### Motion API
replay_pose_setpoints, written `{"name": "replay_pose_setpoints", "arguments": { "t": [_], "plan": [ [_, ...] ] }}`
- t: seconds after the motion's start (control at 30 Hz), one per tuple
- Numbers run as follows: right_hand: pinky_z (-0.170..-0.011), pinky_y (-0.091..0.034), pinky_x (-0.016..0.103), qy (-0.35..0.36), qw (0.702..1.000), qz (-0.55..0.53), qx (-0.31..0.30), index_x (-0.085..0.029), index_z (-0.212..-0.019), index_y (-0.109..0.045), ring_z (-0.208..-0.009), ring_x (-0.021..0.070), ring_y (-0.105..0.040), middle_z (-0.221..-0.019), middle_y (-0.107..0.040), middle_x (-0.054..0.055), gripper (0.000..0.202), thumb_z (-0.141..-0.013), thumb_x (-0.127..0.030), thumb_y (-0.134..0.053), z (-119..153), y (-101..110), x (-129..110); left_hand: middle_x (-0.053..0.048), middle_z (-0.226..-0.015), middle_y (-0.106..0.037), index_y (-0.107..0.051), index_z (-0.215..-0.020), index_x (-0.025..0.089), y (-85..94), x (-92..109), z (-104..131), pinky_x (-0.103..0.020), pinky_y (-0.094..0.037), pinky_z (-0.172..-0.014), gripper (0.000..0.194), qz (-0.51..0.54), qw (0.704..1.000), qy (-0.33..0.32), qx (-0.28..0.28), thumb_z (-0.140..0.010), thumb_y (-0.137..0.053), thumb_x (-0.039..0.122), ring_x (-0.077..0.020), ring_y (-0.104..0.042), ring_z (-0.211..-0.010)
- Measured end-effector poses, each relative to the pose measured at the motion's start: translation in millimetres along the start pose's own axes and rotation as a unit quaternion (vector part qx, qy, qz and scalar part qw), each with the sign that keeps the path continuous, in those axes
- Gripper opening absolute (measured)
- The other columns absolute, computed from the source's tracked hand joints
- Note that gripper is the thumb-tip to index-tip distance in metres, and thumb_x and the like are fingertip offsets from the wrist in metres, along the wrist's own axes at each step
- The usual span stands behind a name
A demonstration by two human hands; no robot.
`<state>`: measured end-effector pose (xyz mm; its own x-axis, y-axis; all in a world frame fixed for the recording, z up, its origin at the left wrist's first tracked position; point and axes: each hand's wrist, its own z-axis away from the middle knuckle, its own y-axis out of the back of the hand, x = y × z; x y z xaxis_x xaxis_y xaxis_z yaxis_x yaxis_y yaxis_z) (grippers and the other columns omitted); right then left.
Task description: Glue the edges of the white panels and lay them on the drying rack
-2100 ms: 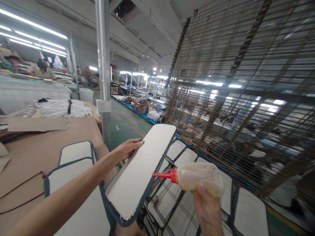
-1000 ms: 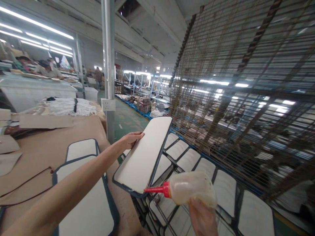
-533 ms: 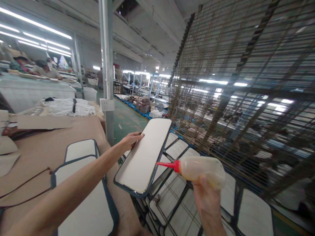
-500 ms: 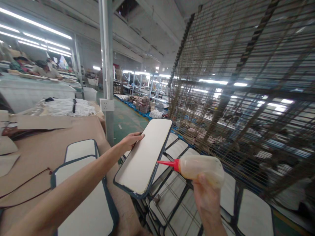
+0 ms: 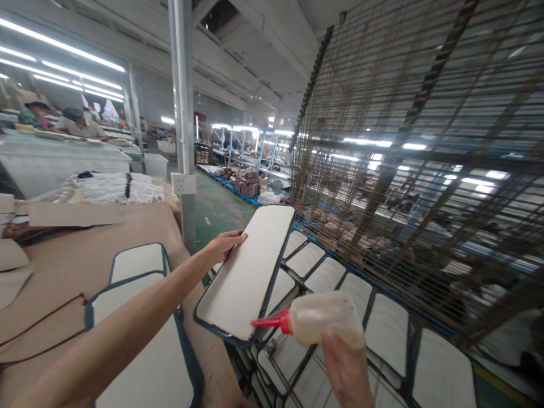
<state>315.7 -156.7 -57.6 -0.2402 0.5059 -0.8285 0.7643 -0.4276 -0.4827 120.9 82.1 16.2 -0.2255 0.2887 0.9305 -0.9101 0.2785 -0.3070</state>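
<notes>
My left hand (image 5: 229,242) grips the left edge of a long cream panel (image 5: 246,266) with rounded corners and a dark rim, its thumb on the face. The panel is tilted in the air beyond the table edge. My right hand (image 5: 345,362) is wrapped around a translucent squeeze bottle (image 5: 325,318) with a red pointed nozzle. The nozzle tip is at the panel's lower right corner, by the dark rim; I cannot tell whether it touches. Two similar dark-rimmed panels (image 5: 140,340) lie overlapping on the table, partly behind my left forearm.
A brown-covered table (image 5: 85,238) is on the left, with cut sheets and a white bundle (image 5: 114,187). At right, a wire rack (image 5: 403,113) slants upward, and more panels (image 5: 386,328) lie on its lower shelves. A metal post (image 5: 182,113) stands ahead. People work at far left.
My right hand has moved the bottle down and left, so its nozzle went along the panel's right edge to the lower corner. The held panel has shifted only slightly.
</notes>
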Motion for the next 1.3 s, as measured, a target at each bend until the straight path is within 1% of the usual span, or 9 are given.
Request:
{"name": "replay_pose_setpoints", "arguments": {
  "t": [0.1, 0.23, 0.33, 0.43, 0.67, 0.9, 1.07, 1.17, 1.3],
  "plan": [
    [-0.07, -0.056, 0.04, -0.028, 0.999, -0.024, -0.037, -0.026, -0.12, -0.06, -0.077, 0.0266, -0.067, -0.091, -0.072, 0.008, 0.065, -0.059, -0.039, -0.08, 5.8, 4.2, 3.6, -0.002, -0.065, -0.071, -0.065, -0.108, 0.013, 1.6, -1.1, -2.4, -0.027, -0.052, -0.052, 0.055, -0.003, 1.0, -0.014, 0.016, -0.057, -0.085, 0.022, -0.0173, -0.064, -0.054],
    [-0.073, -0.055, 0.036, 0.031, 0.996, -0.049, 0.065, -0.03, -0.117, -0.061, -0.074, 0.0228, -0.067, -0.083, -0.072, 0.003, 0.063, -0.057, -0.039, -0.082, -18.0, -12.2, -15.8, -0.001, -0.064, -0.07, -0.064, -0.102, 0.014, -2.4, -7.7, 3.3, -0.024, -0.049, -0.05, 0.053, -0.022, 0.998, -0.045, 0.025, -0.055, -0.086, 0.026, -0.0164, -0.063, -0.054],
    [-0.079, -0.052, 0.037, 0.083, 0.993, -0.041, 0.07, -0.027, -0.109, -0.065, -0.08, 0.0221, -0.066, -0.083, -0.072, 0.002, 0.06, -0.054, -0.036, -0.084, -47.6, -30.1, -30.1, -0.004, -0.066, -0.071, -0.065, -0.091, 0.013, -8.7, -19.6, 13.2, -0.024, -0.048, -0.051, 0.051, -0.05, 0.997, -0.06, -0.014, -0.051, -0.087, 0.035, -0.0179, -0.065, -0.057],
    [-0.083, -0.051, 0.042, 0.121, 0.99, -0.023, 0.071, -0.024, -0.101, -0.066, -0.082, 0.0225, -0.064, -0.088, -0.071, 0.003, 0.054, -0.051, -0.034, -0.086, -70.3, -37.2, -30.7, -0.004, -0.063, -0.07, -0.065, -0.08, 0.013, -13.2, -31.9, 23.7, -0.024, -0.046, -0.049, 0.049, -0.08, 0.992, -0.056, -0.077, -0.049, -0.085, 0.046, -0.0174, -0.063, -0.053],
    [-0.093, -0.046, 0.046, 0.114, 0.988, -0.031, 0.102, -0.023, -0.099, -0.065, -0.086, 0.0224, -0.062, -0.093, -0.069, 0.003, 0.056, -0.049, -0.035, -0.087, -82.3, -22.6, -14.4, -0.002, -0.065, -0.07, -0.068, -0.076, 0.014, -15.9, -33.0, 47.0, -0.021, -0.046, -0.055, 0.045, -0.067, 0.985, -0.044, -0.15, -0.055, -0.081, 0.052, -0.0141, -0.062, -0.058],
    [-0.092, -0.047, 0.047, 0.073, 0.988, -0.066, 0.12, -0.019, -0.093, -0.068, -0.084, 0.0228, -0.063, -0.088, -0.071, 0.003, 0.052, -0.046, -0.033, -0.087, -84.4, -17.2, -10.5, -0.005, -0.087, -0.073, -0.067, -0.105, 0.018, -11.9, -32.2, 63.6, -0.028, -0.051, -0.07, 0.044, -0.085, 0.953, -0.049, -0.288, -0.064, -0.079, 0.027, -0.0201, -0.066, -0.074],
    [-0.078, -0.054, 0.043, 0.065, 0.987, -0.083, 0.119, -0.019, -0.088, -0.069, -0.083, 0.0242, -0.066, -0.087, -0.072, 0.005, 0.045, -0.05, -0.035, -0.086, -87.9, -14.7, -13.0, -0.009, -0.092, -0.072, -0.06, -0.121, 0.018, -8.3, -32.9, 70.0, -0.029, -0.051, -0.068, 0.059, -0.106, 0.949, -0.025, -0.297, -0.066, -0.078, 0.03, -0.0244, -0.067, -0.082],
    [-0.072, -0.055, 0.04, 0.06, 0.988, -0.088, 0.115, -0.018, -0.083, -0.069, -0.081, 0.0245, -0.066, -0.082, -0.072, 0.005, 0.04, -0.053, -0.038, -0.084, -90.4, -12.4, -15.9, -0.009, -0.091, -0.073, -0.06, -0.122, 0.018, -4.8, -34.5, 73.9, -0.028, -0.05, -0.068, 0.062, -0.112, 0.953, -0.019, -0.28, -0.064, -0.079, 0.03, -0.025, -0.067, -0.084],
    [-0.069, -0.055, 0.037, 0.054, 0.987, -0.089, 0.122, -0.018, -0.079, -0.068, -0.076, 0.0222, -0.065, -0.076, -0.071, 0.002, 0.04, -0.048, -0.035, -0.086, -92.8, -8.4, -18.4, -0.008, -0.091, -0.073, -0.06, -0.124, 0.019, 0.1, -37.9, 79.1, -0.027, -0.05, -0.067, 0.064, -0.104, 0.959, -0.018, -0.264, -0.064, -0.079, 0.028, -0.0253, -0.067, -0.085]
  ]
}}
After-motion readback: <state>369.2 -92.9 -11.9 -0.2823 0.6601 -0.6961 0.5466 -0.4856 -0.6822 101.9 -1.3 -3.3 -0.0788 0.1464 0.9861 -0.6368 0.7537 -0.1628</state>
